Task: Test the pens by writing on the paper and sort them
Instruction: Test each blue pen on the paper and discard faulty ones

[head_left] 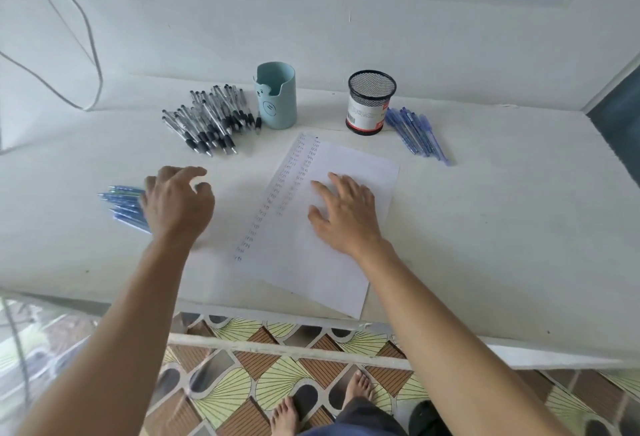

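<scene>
A white sheet of paper [346, 262] lies on the table with rows of small pen marks down its left side. My right hand [346, 213] rests flat on the paper with fingers spread. My left hand [176, 203] hovers with loosely curled fingers over a small bunch of blue pens [121, 207] at the left; I see nothing held in it. A large pile of black-grip clear pens [207, 120] lies at the back left. Another bunch of blue pens [415, 134] lies at the back right.
A light blue pen cup [277, 96] stands behind the paper, beside the black-grip pile. A black mesh pen holder [370, 103] stands to its right. The white table [485, 227] meets a wall behind; a cable [93, 54] hangs at the left. My bare feet show on the patterned floor.
</scene>
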`<state>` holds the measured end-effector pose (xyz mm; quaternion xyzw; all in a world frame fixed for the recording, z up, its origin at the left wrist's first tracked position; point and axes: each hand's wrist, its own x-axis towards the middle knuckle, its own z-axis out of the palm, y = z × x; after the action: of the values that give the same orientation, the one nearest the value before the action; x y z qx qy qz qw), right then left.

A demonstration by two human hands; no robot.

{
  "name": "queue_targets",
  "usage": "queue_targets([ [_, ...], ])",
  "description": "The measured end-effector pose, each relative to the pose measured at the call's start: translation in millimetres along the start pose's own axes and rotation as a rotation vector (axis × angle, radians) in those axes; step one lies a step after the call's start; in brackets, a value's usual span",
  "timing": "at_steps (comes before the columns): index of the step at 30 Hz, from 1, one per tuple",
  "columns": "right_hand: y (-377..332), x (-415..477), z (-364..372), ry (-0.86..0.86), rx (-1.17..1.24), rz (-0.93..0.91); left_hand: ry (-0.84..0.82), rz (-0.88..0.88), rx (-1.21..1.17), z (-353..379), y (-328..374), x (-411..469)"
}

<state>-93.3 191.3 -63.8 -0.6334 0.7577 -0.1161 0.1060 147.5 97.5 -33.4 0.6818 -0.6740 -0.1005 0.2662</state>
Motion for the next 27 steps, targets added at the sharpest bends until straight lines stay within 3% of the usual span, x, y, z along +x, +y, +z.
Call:
queue_targets([
  [2,-0.6,-1.4,0.8,0.017,-0.004,0.005,0.009,-0.112,0.1,-6.7,-16.5,0.4],
  [5,-2.2,-1.7,0.5,0.044,-0.012,0.013,-0.092,-0.141,0.209,-14.5,-30.4,3.4],
  [14,-1.0,1.2,1.4,0.019,0.003,0.031,-0.189,0.111,0.312,-14.7,-26.3,13.6],
  [18,-2.7,0.0,-0.4,-0.006,0.013,0.041,0.023,0.521,0.046,-3.1,-17.1,8.9],
  [20,-2.8,-1.4,-1.1,-0.017,0.01,0.046,0.062,0.643,-0.176,-0.7,-1.5,0.7],
  [23,-2.9,-3.9,-1.8,0.0,0.014,0.046,-0.076,0.484,-0.497,-0.8,27.9,-17.3],
  [27,3.6,-7.1,-7.6,0.048,0.066,0.078,-0.378,0.27,-0.992,-0.5,54.4,-31.6],
])
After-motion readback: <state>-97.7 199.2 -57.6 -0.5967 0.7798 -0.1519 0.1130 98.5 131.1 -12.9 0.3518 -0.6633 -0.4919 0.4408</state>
